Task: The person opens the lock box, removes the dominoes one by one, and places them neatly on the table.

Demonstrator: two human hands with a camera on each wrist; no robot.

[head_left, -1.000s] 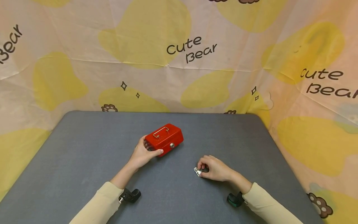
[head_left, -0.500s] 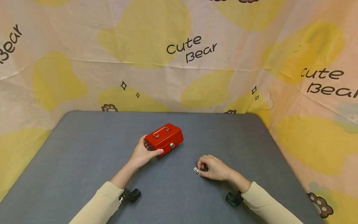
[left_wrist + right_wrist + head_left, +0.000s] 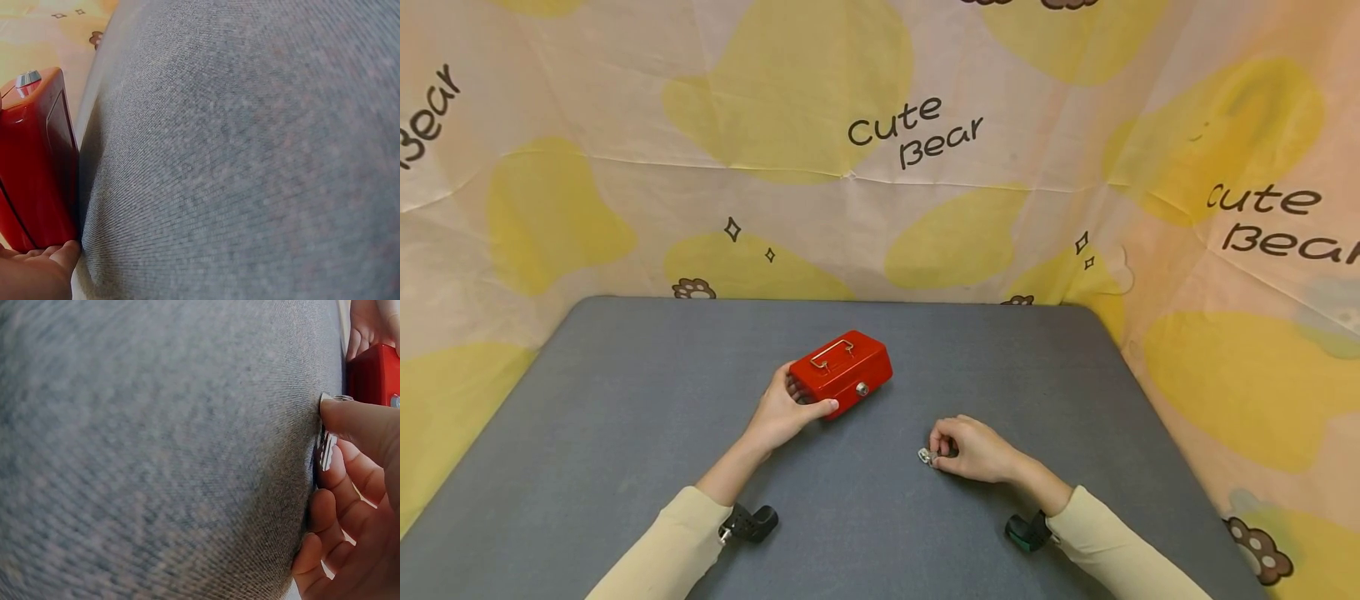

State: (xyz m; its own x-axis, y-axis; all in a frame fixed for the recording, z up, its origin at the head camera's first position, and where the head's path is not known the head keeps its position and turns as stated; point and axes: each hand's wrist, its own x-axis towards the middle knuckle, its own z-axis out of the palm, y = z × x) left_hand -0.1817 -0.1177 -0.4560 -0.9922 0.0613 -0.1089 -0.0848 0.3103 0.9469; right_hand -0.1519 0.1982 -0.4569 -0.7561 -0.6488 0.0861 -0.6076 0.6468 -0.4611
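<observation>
- Two hands at work on grey surface (image 3: 625, 400).
- Left hand (image 3: 782, 412) grips red box (image 3: 844, 372) at its near end, steadying it mid-surface.
- Right hand (image 3: 973, 450) pinches small key (image 3: 927, 456) against the surface, well apart from box, as if to lift it.

Just above the left hand (image 3: 31, 275), touching its fingertip, a red box (image 3: 34, 162) stands on the grey counter (image 3: 250, 156).

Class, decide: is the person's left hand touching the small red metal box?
Touching. The head view shows the left hand gripping the red metal box at its end.
</observation>
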